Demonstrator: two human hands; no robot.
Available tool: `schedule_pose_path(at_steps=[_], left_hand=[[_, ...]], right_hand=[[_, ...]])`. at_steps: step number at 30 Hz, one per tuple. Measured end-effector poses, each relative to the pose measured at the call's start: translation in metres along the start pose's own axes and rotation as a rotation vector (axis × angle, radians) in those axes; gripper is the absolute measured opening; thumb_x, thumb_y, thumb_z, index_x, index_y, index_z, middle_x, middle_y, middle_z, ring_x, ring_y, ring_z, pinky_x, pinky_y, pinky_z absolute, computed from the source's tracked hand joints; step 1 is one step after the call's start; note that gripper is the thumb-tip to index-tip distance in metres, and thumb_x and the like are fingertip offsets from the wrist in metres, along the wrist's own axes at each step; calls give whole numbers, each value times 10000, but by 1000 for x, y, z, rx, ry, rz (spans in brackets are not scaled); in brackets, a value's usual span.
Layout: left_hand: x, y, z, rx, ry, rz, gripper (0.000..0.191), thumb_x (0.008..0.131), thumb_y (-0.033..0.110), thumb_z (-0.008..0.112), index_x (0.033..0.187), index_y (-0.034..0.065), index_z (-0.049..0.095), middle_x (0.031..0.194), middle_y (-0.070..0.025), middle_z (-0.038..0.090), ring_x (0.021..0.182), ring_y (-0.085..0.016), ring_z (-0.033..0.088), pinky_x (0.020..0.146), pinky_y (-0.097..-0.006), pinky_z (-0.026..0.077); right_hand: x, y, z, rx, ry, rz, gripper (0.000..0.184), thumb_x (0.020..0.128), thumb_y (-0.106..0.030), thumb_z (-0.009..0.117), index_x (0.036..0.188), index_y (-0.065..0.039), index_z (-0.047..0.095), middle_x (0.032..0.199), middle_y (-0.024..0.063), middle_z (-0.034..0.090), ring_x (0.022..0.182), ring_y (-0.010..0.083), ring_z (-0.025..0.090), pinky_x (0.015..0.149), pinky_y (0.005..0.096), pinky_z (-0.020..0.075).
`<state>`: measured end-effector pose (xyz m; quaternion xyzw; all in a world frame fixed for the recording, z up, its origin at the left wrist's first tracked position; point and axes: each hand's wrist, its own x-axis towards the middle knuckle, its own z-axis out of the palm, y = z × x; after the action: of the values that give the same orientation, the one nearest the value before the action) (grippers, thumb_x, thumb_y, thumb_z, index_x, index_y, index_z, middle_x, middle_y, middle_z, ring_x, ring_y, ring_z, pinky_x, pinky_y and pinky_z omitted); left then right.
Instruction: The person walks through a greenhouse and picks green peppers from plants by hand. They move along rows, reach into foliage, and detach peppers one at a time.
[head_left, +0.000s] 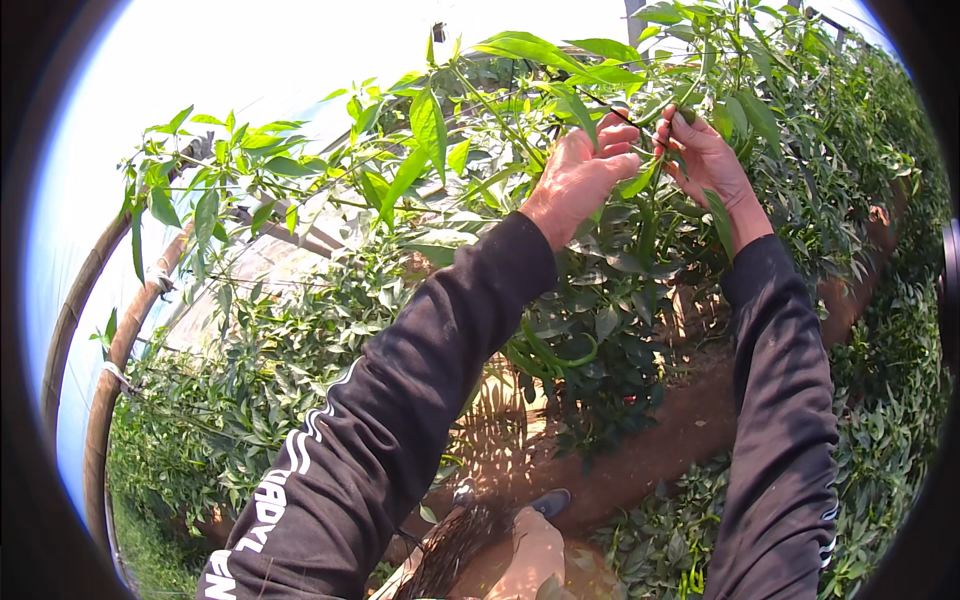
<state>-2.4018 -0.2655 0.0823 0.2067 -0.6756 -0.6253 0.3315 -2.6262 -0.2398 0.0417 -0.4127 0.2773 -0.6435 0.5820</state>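
Both my hands are raised among the upper shoots of a leafy green pepper plant (649, 217). My left hand (581, 176) has its fingers slightly apart beside a stem and a thin dark line; whether it touches them is hard to tell. Just to its right, my right hand (701, 154) pinches a pepper plant stem (660, 146) between thumb and fingers, with leaves around it. Long curved green peppers (559, 356) hang lower on the plants, below my left hand. Dark sleeves cover both forearms.
Wooden poles (112, 382) stand at the left beside pale plastic sheeting. Dense pepper rows (892, 405) run along the right and left. A brown soil path (675, 427) passes between them. A bundle of thin dark strands (457, 547) hangs by my legs, near a dark shoe (551, 502).
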Motion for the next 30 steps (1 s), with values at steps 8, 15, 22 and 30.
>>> schedule_pose_path(at_steps=[8,15,22,30], left_hand=[[11,1,5,-60,-9,100,611,859,47,582,1415,-25,338,1318,-139,562,1209,-223,511,1049,-334,373],[8,0,2,-284,1,197,436,889,131,621,1297,71,478,1253,-89,609,1157,-155,550,963,-316,408],[4,-6,1,-330,-6,177,317,875,141,637,1180,69,589,1117,-53,657,1058,-143,605,915,-317,442],[-5,-1,10,-328,175,90,282,911,240,627,1149,91,599,1125,6,585,1052,-105,528,895,-310,428]], right_hand=[[6,10,-2,140,186,-15,187,940,-243,611,1085,-126,621,887,-14,642,774,130,622,679,286,546],[-2,-5,-2,-37,44,77,213,924,-229,641,1105,-118,639,955,-2,668,848,93,624,738,260,515],[-10,-9,10,-210,-21,160,252,894,-292,673,1082,-123,670,946,-21,669,868,73,604,802,267,466],[-19,-22,35,-512,-97,248,314,876,-314,685,1070,-67,682,970,9,694,949,99,623,904,290,448]])
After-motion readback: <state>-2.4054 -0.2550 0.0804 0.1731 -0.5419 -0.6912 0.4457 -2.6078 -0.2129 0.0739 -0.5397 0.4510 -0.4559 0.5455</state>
